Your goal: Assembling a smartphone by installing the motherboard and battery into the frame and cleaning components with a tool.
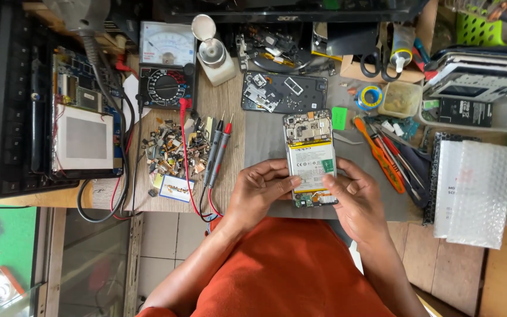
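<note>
**Phone open, battery still seated**

I see my left hand (259, 191) and right hand (350, 196) pinching the opened phone (311, 157) at its lower end over the grey mat (265, 138). Back cover's off, board bare; the battery (310, 167) remains in, I'd judge.

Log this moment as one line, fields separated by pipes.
left hand: holds opened phone lower left | right hand: holds lower right | phone: back off, battery showing | nearby: multimeter probes
</note>
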